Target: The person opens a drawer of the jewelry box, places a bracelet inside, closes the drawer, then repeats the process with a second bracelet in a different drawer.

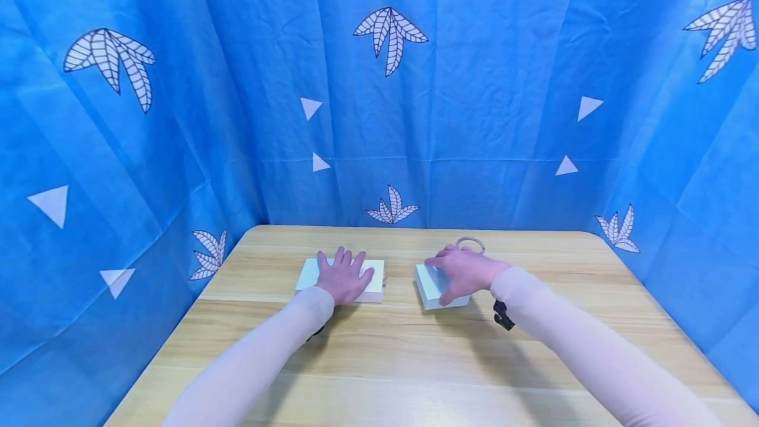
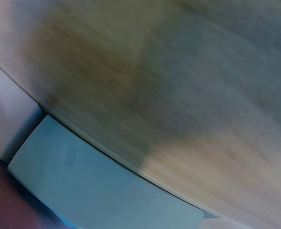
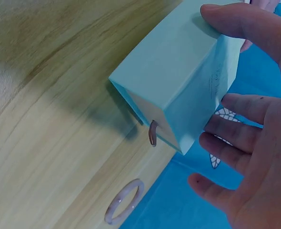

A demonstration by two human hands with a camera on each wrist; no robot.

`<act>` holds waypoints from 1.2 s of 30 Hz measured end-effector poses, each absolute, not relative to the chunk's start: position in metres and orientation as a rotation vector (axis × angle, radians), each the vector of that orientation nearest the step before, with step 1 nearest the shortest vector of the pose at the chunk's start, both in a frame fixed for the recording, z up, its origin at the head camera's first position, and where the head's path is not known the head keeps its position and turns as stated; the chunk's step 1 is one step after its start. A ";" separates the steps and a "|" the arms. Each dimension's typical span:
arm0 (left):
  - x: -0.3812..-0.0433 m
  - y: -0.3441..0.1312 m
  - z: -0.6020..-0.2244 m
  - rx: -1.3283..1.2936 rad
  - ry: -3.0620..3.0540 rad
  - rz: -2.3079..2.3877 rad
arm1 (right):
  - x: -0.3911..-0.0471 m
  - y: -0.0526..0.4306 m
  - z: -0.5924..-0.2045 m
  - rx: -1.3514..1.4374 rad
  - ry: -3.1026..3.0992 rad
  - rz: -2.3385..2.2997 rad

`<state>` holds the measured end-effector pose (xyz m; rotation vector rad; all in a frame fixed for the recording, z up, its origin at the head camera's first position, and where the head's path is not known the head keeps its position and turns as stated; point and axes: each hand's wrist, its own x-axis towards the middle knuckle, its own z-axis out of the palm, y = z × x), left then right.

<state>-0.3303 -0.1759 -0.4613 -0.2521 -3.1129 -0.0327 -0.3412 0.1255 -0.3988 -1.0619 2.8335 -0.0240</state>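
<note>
My left hand (image 1: 344, 277) lies with spread fingers across a light-blue and white box (image 1: 306, 277) on the table. Its light-blue part is on the left and a white part (image 1: 375, 292) on the right; the left wrist view shows the light-blue side (image 2: 102, 181) close up. Farther right, my right hand (image 1: 465, 273) grips a second, light-blue box (image 1: 428, 292). The thumb (image 3: 226, 19) is at its near side and the fingers are at its far edge. A small brown ribbon tab (image 3: 153, 133) sticks out from that box's end, and faint writing marks one face.
A pale bangle (image 3: 125, 202) lies on the table behind my right hand. The wooden table (image 1: 379, 361) ends at a blue patterned curtain (image 1: 498, 117) at the back and both sides.
</note>
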 end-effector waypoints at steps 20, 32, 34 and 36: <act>-0.330 -0.174 -0.459 -0.253 -3.135 -0.015 | -0.332 0.125 -0.411 -1.093 2.840 -0.057; -0.335 -0.176 -0.462 -0.273 -3.146 -0.014 | -0.331 0.124 -0.418 -1.086 2.843 -0.080; -0.335 -0.176 -0.460 -0.274 -3.154 -0.011 | -0.331 0.124 -0.419 -1.083 2.848 -0.079; -0.335 -0.175 -0.459 -0.273 -3.161 -0.012 | -0.331 0.124 -0.420 -1.080 2.853 -0.072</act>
